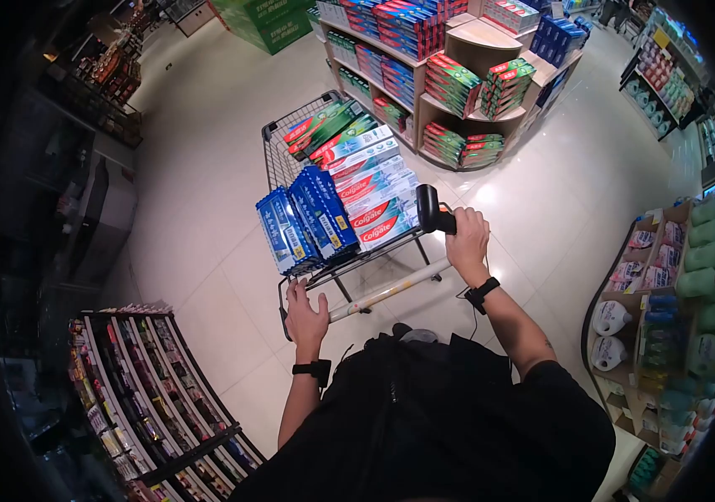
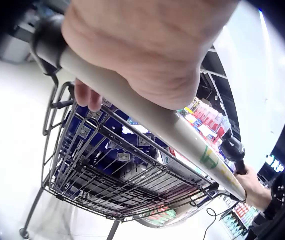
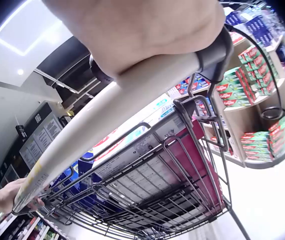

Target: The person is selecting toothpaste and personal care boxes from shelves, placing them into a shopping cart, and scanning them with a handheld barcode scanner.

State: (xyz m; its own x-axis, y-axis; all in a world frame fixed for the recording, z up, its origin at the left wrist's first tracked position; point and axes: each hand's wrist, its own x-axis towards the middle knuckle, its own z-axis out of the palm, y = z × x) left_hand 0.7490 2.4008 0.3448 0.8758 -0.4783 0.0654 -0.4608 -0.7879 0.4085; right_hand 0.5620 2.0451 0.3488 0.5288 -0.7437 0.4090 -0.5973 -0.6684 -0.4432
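A wire shopping cart [image 1: 266,159] holds blue packs [image 1: 317,211] on the left and white-and-red Colgate boxes [image 1: 382,219] beside them, with green-and-red boxes [image 1: 330,127] at its far end. My left hand [image 1: 306,320] lies over the left end of the pale handle [image 1: 391,289]; in the left wrist view its fingertips [image 2: 88,96] curl below the bar. At the right end, my right hand [image 1: 467,245] grips a black handheld scanner [image 1: 428,209], its palm resting on the handle [image 3: 90,117] in the right wrist view.
A curved shelf of toothpaste boxes [image 1: 470,117] stands just beyond the cart to the right. Another shelf with bottles [image 1: 610,318] is at the far right. A slanted rack of small packs [image 1: 152,376] stands at lower left, and a green box display [image 1: 269,23] at the top.
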